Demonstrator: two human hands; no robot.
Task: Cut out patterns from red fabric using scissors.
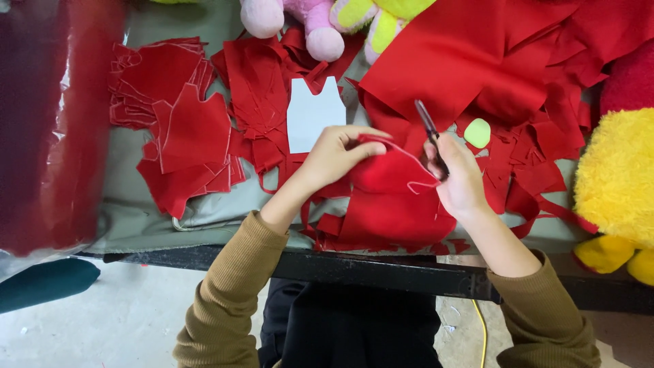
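Left hand pinches the top edge of a red cloth piece, fingers closed on it, holding it up off the table. Right hand is closed around the scissors; blades point up and away and look nearly shut, tips over the big red sheet. The cloth piece lies at centre, near the table's front edge, between both hands, and carries a pale chalk line.

To cut well, judging from this: keep the cloth taut with the left pinch, keep the blades on the chalk line, turn the cloth rather than the scissors, and keep the left fingers off the blade path.

Edges and room: the front table edge, a dark bar, is just under both wrists, so there is little room toward the body. Red scraps crowd the right side, touching the work piece. A white paper pattern lies just beyond the left hand. A stack of cut red pieces sits farther left, well apart. A green chalk lump is near the right hand, just beside the scraps. Plush toys border the far edge, pink, and the right, yellow. The only bare table is at front left; elsewhere it is covered.
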